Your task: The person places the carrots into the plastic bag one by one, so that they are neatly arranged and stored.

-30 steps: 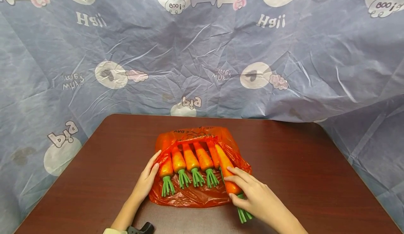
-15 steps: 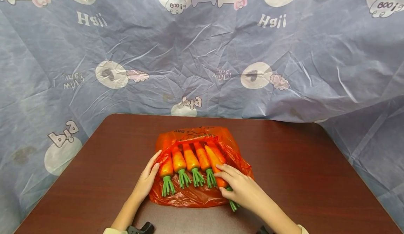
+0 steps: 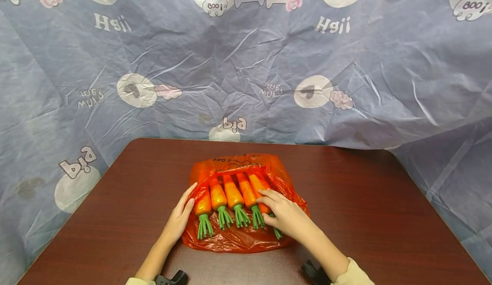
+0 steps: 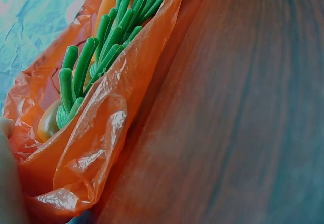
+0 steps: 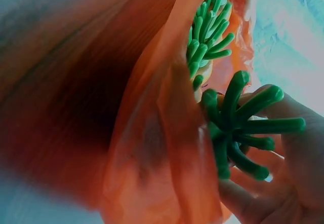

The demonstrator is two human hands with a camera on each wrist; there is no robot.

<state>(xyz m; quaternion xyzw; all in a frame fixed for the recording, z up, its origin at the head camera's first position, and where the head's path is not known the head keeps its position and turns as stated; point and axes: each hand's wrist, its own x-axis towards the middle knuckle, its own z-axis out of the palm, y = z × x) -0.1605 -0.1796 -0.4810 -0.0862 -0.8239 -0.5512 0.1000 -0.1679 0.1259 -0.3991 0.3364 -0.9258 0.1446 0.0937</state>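
Note:
An orange-red plastic bag point(image 3: 238, 245) lies on the table with several carrots in its mouth, green stem ends toward me. My left hand point(image 3: 174, 223) rests against the bag's left side, fingers fairly straight, beside the leftmost carrot point(image 3: 202, 203). In the left wrist view only a bit of this hand point(image 4: 9, 168) shows at the edge. My right hand point(image 3: 286, 214) holds the rightmost carrot point(image 3: 255, 183) from above, its tip pointing into the bag. From the right wrist, that carrot's green stems point(image 5: 238, 125) stand between the thumb and fingers. Its body is mostly hidden there.
The dark brown wooden table point(image 3: 365, 199) extends around the bag. Behind it hangs a wrinkled blue printed cloth point(image 3: 246, 63). A black wrist device point(image 3: 171, 277) sits at the left wrist, and another point(image 3: 315, 272) at the right.
My right hand has moved the carrot left and farther into the bag, beside the others. The carrot's stem end now lies over the bag. My left hand has stayed in place.

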